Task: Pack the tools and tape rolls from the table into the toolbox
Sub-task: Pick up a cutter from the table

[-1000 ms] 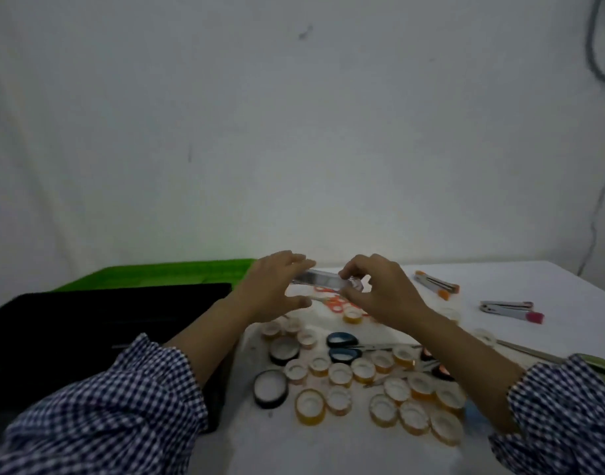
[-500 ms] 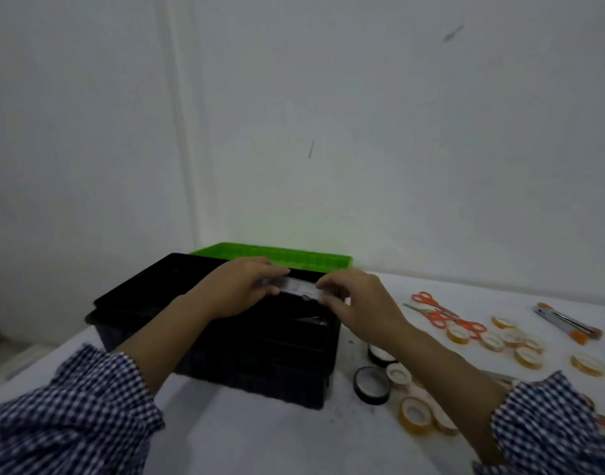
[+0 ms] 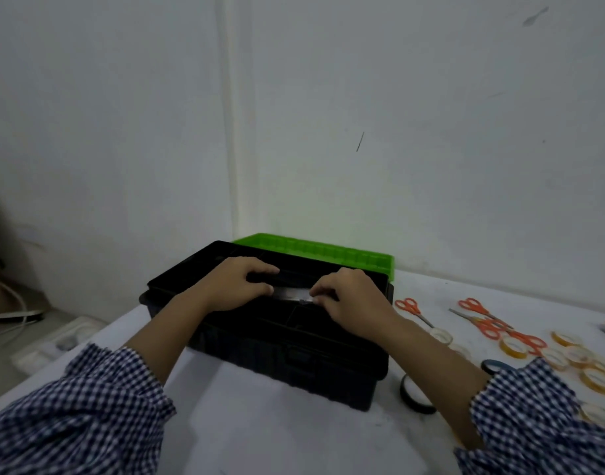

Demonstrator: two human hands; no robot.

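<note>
Left hand [image 3: 237, 286] and right hand [image 3: 349, 298] pinching ends of metal tool [image 3: 291, 293], over open toolbox [image 3: 277, 358]

Dim, bluish, soft-focus view with wide-angle edge distortion

No text, label, brand, number or sign can be read anywhere. The flat silvery tool [image 3: 292, 293], at about 6 o'clock from the picture's centre and held over the black toolbox [image 3: 287, 351], is too blurred to tell whether it bears any marks. The tape rolls [image 3: 513, 347] on the table at 4 o'clock are too small and soft to show any print.
</note>
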